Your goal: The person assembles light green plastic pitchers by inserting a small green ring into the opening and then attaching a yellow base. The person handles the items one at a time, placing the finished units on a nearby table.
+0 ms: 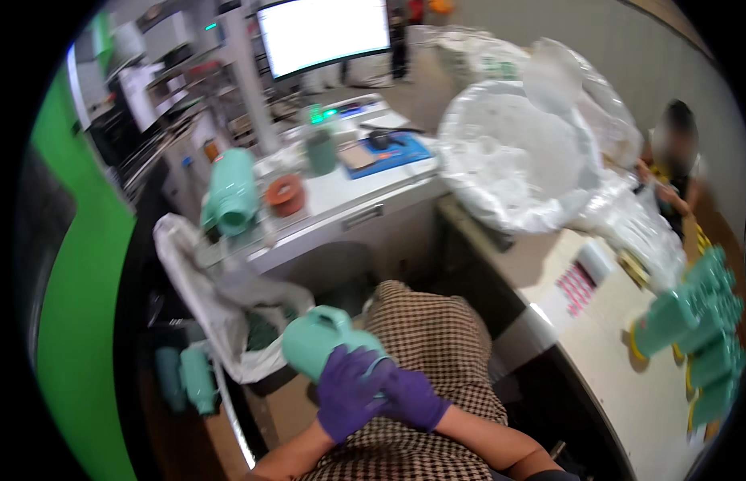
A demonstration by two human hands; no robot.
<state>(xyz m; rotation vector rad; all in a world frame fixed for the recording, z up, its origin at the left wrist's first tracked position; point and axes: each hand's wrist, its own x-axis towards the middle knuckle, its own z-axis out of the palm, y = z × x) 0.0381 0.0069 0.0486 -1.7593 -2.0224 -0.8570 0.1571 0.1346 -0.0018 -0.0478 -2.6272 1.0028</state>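
Note:
A mint-green plastic jug (303,346) with a loop handle lies tilted over my lap, its handle side up and one end pointing to the left. My left hand (347,393), in a purple glove, is closed around the jug's near end from above. Beside it, my right hand (415,398), also gloved in purple, grips the same end from the right. What the fingers do at that end is partly hidden by the gloves. A checked brown-and-black cloth (429,337) covers my lap.
Left of the jug is a white-lined bin (229,349). A similar jug (231,192) and an orange tape roll (286,196) are on the desk. Several green jugs (669,321) stand on the right table (597,361). A bag-lined tub (513,152) is ahead; a person (673,164) sits far right.

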